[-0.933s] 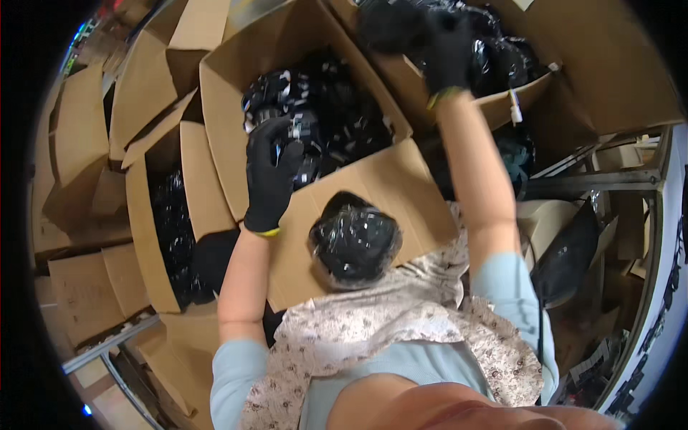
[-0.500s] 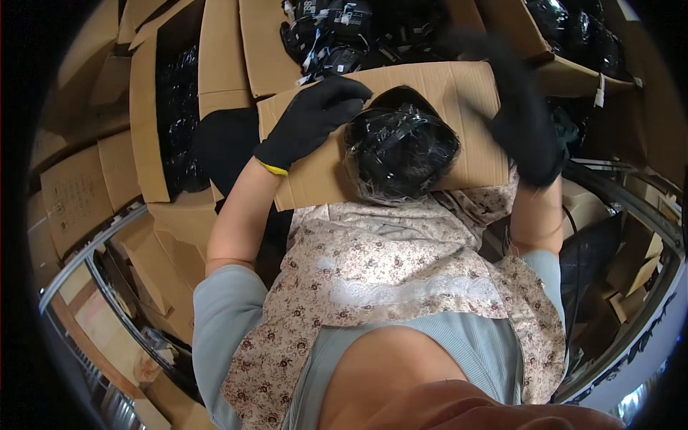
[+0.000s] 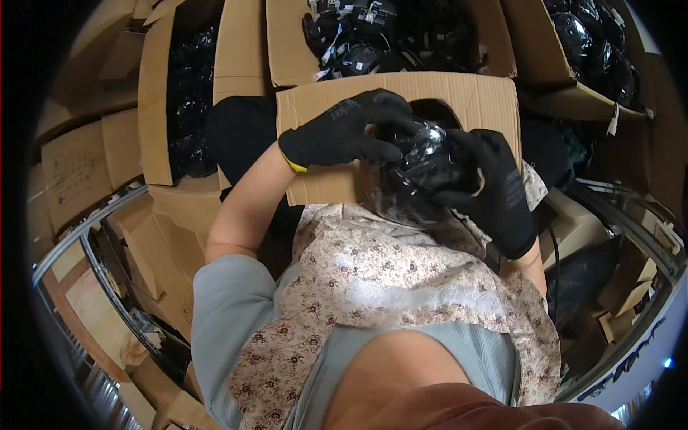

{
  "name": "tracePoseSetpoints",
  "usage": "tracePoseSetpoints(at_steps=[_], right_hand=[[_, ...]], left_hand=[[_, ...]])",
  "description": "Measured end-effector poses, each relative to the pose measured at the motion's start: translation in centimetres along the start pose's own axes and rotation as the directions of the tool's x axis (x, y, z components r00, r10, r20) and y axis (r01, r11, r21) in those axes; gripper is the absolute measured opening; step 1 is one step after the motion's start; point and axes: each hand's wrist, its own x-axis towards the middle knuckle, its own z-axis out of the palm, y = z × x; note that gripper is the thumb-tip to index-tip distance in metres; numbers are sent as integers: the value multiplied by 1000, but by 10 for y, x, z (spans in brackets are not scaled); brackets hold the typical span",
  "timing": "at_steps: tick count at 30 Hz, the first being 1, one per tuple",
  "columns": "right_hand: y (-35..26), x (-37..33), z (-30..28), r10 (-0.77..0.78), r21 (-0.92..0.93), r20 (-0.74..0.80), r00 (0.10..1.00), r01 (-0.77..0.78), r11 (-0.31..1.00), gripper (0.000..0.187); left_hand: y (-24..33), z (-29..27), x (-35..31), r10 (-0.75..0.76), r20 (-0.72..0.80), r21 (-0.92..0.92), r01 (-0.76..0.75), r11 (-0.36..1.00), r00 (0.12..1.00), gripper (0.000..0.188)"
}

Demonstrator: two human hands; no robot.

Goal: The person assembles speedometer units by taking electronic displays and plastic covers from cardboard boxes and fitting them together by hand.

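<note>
A black, rounded bundle in shiny clear plastic [image 3: 426, 168] rests on a brown cardboard piece [image 3: 322, 188] across my lap. A dark curved edge rises behind the wrapping; what is inside I cannot make out. My left hand [image 3: 351, 132], in a black glove with a yellow cuff edge, grips the bundle's upper left, thumb and fingers bent over the plastic. On the right side, my gloved right hand [image 3: 494, 186] has its thumb and fingers curled round the wrapping. Some fingertips of both hands are lost against the black.
Beyond the cardboard stands an open carton [image 3: 287, 43] of black items with white tags. Another carton [image 3: 534, 50] at the far right holds plastic-wrapped black goods [image 3: 580, 43]. More wrapped goods [image 3: 192, 107] fill a carton on the left. Metal rails [image 3: 89, 222] run along both sides.
My right hand has come down and in from the upper right onto the bundle. My left hand has moved right and closed on the bundle's upper left. The view has shifted slightly.
</note>
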Motion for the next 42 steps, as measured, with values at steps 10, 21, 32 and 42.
tracePoseSetpoints(at_steps=[10, 21, 32, 42], right_hand=[[22, 8, 1, 64, 110, -57, 996, -58, 992, 34], [27, 13, -10, -93, -8, 31, 995, 93, 996, 47], [17, 34, 7, -370, -113, 187, 910, 394, 912, 49], [38, 70, -24, -129, 408, -454, 882, 334, 850, 67]], left_hand=[[10, -2, -22, 112, 4, 290, -108, 951, 994, 37], [35, -23, -16, -184, 230, -434, 270, 859, 955, 31], [42, -40, -14, -270, 299, -140, 322, 936, 915, 28], [-4, -64, 51, -209, -190, -818, -37, 574, 959, 35]])
